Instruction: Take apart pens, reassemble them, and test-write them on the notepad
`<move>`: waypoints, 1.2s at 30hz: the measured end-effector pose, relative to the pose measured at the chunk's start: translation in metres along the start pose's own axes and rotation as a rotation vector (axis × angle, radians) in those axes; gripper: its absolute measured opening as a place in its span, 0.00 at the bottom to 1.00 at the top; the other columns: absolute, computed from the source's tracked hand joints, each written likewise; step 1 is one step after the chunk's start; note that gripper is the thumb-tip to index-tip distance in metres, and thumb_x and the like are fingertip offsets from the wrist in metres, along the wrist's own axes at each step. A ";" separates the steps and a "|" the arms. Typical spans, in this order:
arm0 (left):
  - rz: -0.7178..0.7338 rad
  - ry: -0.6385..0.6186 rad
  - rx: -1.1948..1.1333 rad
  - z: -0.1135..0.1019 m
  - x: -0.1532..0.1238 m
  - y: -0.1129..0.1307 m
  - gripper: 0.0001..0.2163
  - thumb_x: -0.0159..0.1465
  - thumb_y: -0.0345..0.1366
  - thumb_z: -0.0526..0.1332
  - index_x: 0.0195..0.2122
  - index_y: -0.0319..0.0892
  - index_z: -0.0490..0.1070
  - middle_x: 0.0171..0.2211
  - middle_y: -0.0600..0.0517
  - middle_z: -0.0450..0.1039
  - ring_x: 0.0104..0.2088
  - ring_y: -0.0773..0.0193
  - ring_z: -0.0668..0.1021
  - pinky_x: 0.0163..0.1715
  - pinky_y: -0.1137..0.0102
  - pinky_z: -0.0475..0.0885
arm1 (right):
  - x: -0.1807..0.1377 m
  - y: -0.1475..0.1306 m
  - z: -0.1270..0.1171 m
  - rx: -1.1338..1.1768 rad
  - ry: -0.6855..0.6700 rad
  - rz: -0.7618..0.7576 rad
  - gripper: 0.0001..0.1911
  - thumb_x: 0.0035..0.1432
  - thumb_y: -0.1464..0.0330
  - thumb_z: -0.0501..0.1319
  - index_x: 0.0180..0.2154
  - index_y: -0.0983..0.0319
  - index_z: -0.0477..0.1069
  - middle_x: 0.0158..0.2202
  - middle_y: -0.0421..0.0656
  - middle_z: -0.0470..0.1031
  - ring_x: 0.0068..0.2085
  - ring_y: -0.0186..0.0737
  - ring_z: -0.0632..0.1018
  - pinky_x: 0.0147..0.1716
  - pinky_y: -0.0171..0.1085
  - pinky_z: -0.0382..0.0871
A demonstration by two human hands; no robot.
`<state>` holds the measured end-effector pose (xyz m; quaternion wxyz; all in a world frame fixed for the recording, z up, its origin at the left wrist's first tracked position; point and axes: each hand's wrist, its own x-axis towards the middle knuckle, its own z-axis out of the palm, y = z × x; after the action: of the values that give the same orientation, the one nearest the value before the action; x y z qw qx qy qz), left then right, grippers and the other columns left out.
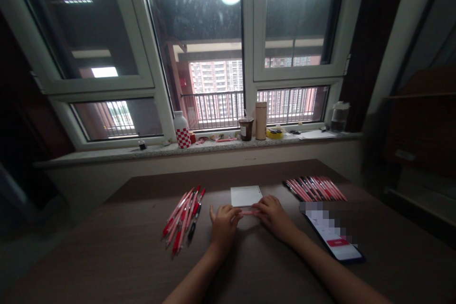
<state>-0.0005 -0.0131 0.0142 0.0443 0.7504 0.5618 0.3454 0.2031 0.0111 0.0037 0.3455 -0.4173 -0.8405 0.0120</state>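
A pink pen (249,212) lies crosswise between my two hands, just in front of a white sheet of note paper (245,195) with holes along its right edge. My left hand (224,225) pinches the pen's left end, and my right hand (273,214) closes its fingers on the right end. The pen's ends are hidden by my fingers. To the left of my left hand is a loose pile of pink, red and black pens (183,218). Beyond my right hand, more pens (315,188) lie side by side in a slanted row.
A phone (335,235) with a lit screen rests right of my right forearm. On the windowsill (156,152) behind the brown table (124,242) stand a checkered bottle (183,130), a cup (245,129), a tan flask (261,121), yellow tape (274,134) and a clear jug (340,116).
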 end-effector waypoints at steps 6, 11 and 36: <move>0.029 0.024 -0.004 0.001 -0.001 -0.001 0.08 0.64 0.38 0.56 0.38 0.51 0.75 0.38 0.55 0.77 0.45 0.61 0.74 0.60 0.42 0.40 | 0.000 0.001 0.010 -0.018 0.015 -0.068 0.09 0.61 0.66 0.58 0.43 0.57 0.73 0.36 0.44 0.71 0.42 0.44 0.70 0.52 0.49 0.57; 0.006 0.040 0.010 0.002 -0.001 -0.002 0.10 0.64 0.39 0.55 0.46 0.51 0.71 0.41 0.53 0.76 0.46 0.60 0.74 0.61 0.43 0.41 | 0.001 -0.007 0.004 0.121 0.016 0.005 0.10 0.63 0.66 0.55 0.41 0.58 0.74 0.35 0.46 0.70 0.41 0.44 0.69 0.42 0.42 0.63; -0.064 -0.029 0.078 0.008 -0.001 -0.008 0.10 0.64 0.35 0.53 0.43 0.49 0.71 0.40 0.53 0.76 0.47 0.59 0.73 0.59 0.42 0.44 | 0.010 0.012 0.021 2.150 0.215 0.850 0.09 0.46 0.80 0.54 0.28 0.62 0.66 0.22 0.41 0.68 0.22 0.35 0.69 0.24 0.33 0.62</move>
<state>-0.0025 -0.0092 0.0044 0.0341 0.7382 0.5979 0.3105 0.1944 0.0315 -0.0106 0.5593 -0.1560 -0.1552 0.7992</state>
